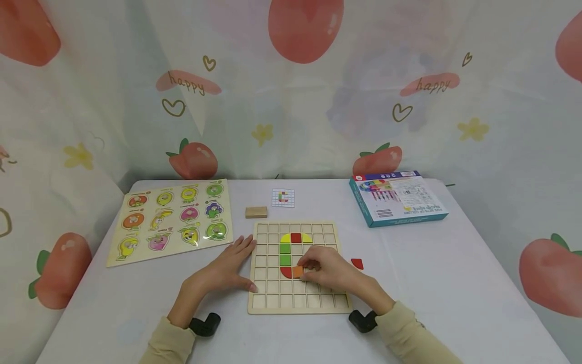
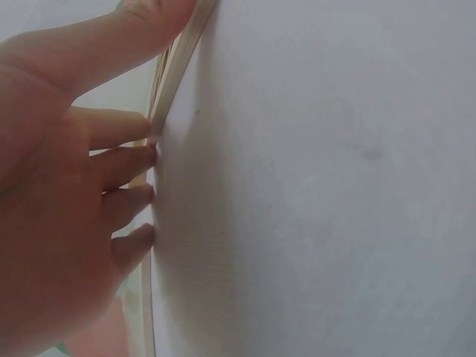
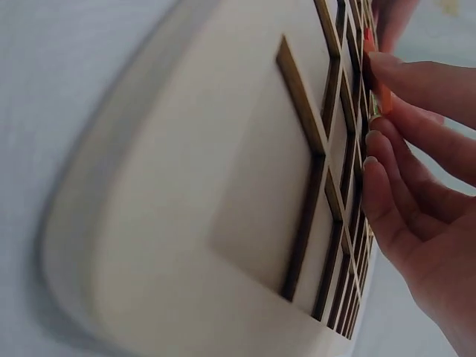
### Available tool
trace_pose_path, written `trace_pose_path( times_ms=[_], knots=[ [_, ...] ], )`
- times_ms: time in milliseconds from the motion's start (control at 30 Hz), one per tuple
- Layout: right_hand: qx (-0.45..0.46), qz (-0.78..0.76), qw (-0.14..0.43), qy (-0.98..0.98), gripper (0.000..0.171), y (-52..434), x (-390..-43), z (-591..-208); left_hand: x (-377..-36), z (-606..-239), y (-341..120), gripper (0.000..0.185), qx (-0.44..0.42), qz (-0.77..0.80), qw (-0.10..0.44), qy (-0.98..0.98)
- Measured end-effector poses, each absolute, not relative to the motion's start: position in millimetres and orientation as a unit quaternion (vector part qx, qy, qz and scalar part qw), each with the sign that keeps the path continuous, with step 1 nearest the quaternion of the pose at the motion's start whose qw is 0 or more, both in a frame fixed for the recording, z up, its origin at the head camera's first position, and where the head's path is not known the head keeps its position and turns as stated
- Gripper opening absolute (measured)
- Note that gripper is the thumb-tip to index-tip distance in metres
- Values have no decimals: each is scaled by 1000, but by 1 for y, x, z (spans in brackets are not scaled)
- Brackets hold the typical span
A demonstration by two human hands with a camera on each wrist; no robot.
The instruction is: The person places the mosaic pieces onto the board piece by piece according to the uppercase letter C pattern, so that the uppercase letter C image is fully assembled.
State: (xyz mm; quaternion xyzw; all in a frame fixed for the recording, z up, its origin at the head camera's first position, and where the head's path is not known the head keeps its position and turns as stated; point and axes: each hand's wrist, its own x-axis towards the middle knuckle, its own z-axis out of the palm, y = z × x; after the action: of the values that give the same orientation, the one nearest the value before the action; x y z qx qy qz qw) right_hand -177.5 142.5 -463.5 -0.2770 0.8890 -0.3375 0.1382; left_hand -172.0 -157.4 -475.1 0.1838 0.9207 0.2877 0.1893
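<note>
A wooden grid board (image 1: 273,302) lies on the white table. My left hand (image 1: 223,273) rests along its left edge, thumb and fingers spread and touching the rim. With thumb and forefinger my right hand (image 1: 329,268) pinches an orange square tile (image 1: 297,272) over a lower cell, right beside a rounded red piece (image 1: 286,272). Above these, two green squares (image 1: 285,254) form a column in the grid. A red square (image 1: 296,237) sits in the top row between two rounded yellow pieces (image 1: 285,238). The right wrist view shows the orange tile (image 3: 383,93) tilted at the fingertips.
Right of the board lies a loose red quarter-round piece (image 1: 357,264). Behind it are a small pattern card (image 1: 283,198) and a wooden block (image 1: 256,212). A fruit picture board (image 1: 182,199) lies at left, a flat box (image 1: 404,202) at back right.
</note>
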Motion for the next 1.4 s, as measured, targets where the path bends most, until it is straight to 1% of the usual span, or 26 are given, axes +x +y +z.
trace_pose_path(
  times_ms=[400, 567, 800, 1400],
  knots=[
    [-281, -320, 131, 895, 24, 144, -175, -463, -171, -476, -158, 115, 187, 286, 185, 922],
    [-286, -324, 114, 894, 23, 155, -173, -463, -170, -476, -157, 114, 186, 286, 186, 921],
    [-263, -328, 103, 901, 20, 174, -171, -461, -170, -471, -156, 113, 180, 289, 187, 921],
    [-231, -310, 30, 922, 20, 225, -168, -465, -170, -470, -155, 113, 181, 285, 187, 922]
  ],
)
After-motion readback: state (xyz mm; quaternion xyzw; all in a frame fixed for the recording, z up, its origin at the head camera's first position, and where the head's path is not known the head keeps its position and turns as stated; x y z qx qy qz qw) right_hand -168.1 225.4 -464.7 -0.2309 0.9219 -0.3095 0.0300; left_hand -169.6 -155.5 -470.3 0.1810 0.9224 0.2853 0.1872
